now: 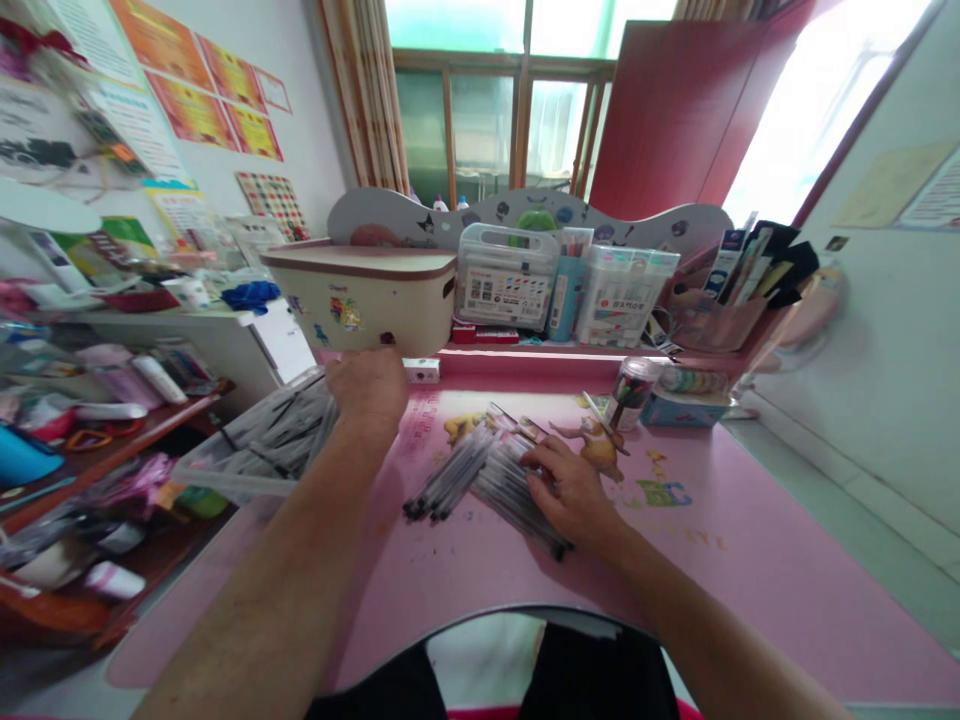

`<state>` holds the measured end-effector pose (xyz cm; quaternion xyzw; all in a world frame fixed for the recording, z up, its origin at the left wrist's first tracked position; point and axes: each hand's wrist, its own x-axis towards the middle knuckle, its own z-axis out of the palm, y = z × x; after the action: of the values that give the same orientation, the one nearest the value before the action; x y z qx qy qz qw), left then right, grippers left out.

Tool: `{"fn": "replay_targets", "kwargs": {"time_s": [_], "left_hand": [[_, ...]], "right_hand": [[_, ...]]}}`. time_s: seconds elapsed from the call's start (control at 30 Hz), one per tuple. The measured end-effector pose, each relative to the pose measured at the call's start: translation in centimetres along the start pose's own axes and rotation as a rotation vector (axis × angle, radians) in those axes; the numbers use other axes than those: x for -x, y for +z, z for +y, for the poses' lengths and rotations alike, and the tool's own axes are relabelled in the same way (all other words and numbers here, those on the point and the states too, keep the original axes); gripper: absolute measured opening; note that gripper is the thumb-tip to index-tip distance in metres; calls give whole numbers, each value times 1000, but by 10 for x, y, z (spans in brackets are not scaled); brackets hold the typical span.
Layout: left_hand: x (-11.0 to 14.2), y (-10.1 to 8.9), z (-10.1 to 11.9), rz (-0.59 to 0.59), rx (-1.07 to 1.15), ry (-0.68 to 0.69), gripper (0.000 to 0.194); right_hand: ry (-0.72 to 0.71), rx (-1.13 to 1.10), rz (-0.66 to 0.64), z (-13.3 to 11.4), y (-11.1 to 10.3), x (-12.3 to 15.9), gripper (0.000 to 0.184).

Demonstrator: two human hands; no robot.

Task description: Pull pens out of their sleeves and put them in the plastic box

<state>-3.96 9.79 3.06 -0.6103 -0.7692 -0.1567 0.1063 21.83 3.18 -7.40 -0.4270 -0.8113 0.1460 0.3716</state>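
Two bundles of clear thin pens with dark ends, possibly pen refills, lie crossed on the pink desk: a left bundle [454, 475] and a right bundle [510, 490]. My right hand [574, 490] rests at the right bundle's edge, its fingers apart and slightly bent, fingertips touching the pens. On the left, a clear plastic bin [225, 477] holds many similar pens [289, 435]. My left hand [369, 390] is at the bin's right side, back of the hand up. Its fingers are hidden, so whether it holds anything cannot be seen.
A lidded cream storage box [360, 295], marker cases [506, 280] and a pen holder [720, 315] stand along the desk's raised back. A jar of pens [631, 392] and a blue box [684, 408] sit at back right. Cluttered shelves [112, 440] flank the left.
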Motion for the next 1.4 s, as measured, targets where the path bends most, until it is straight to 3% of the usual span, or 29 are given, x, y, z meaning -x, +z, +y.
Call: {"fn": "replay_targets", "kwargs": {"time_s": [0.23, 0.47, 0.57, 0.63, 0.77, 0.87, 1.27, 1.4], "left_hand": [[-3, 8, -11, -10, -160, 23, 32], [41, 3, 20, 88, -135, 355, 38], [61, 13, 22, 48, -85, 458, 33], [67, 25, 17, -43, -34, 494, 29], [68, 53, 4, -394, 76, 403, 34], [67, 65, -2, -534, 110, 343, 34], [61, 79, -5, -600, 444, 142, 21], [59, 75, -9, -541, 610, 27, 22]], "right_hand": [[-22, -18, 24, 0, 0, -1, 20], [17, 1, 59, 4, -1, -1, 19], [28, -1, 72, 4, 0, -1, 18], [20, -10, 80, 4, 1, -1, 19], [9, -33, 83, 4, 2, -1, 19], [8, -39, 78, 4, 2, -2, 18], [7, -20, 54, 6, 3, -2, 17], [4, 6, 6, 6, 6, -1, 16]]}}
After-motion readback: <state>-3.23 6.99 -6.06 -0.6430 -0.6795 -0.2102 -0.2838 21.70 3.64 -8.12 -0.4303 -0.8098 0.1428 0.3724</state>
